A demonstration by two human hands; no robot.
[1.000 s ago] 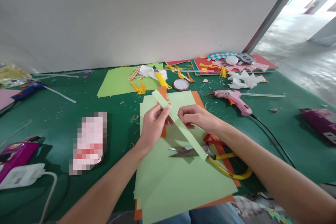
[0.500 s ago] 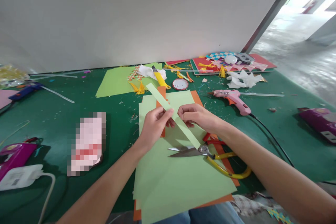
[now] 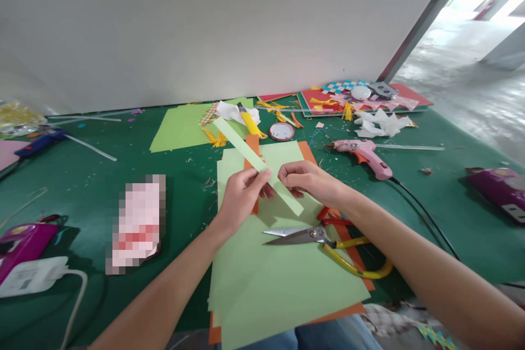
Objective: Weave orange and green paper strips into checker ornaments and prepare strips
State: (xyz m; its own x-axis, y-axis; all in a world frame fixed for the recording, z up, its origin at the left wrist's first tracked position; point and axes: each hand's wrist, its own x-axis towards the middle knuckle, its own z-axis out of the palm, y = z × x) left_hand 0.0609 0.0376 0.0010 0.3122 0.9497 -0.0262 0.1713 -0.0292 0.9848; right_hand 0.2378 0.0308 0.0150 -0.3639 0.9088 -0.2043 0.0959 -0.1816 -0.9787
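Both hands pinch a long light-green paper strip [image 3: 240, 146] above a stack of light-green sheets [image 3: 279, 279] lying on orange sheets. My left hand [image 3: 243, 195] grips the strip near its middle, thumb on top. My right hand [image 3: 307, 181] holds it a little lower, fingers curled round it. The strip runs diagonally from upper left to lower right. Scissors with yellow handles [image 3: 328, 243] lie open on the stack just below my right hand.
On the green table [image 3: 180, 186]: a pink glue gun [image 3: 365, 156] with a black cord at right, a yellow utility knife [image 3: 251, 121], a round tin [image 3: 281, 131], a green sheet [image 3: 180, 127], craft scraps at back, purple devices [image 3: 500, 188] at both sides, a white charger [image 3: 33, 276].
The strip has slid up and to the left through my fingers, so more sticks out at the far end and less hangs over the scissors. My hands stay in nearly the same place.
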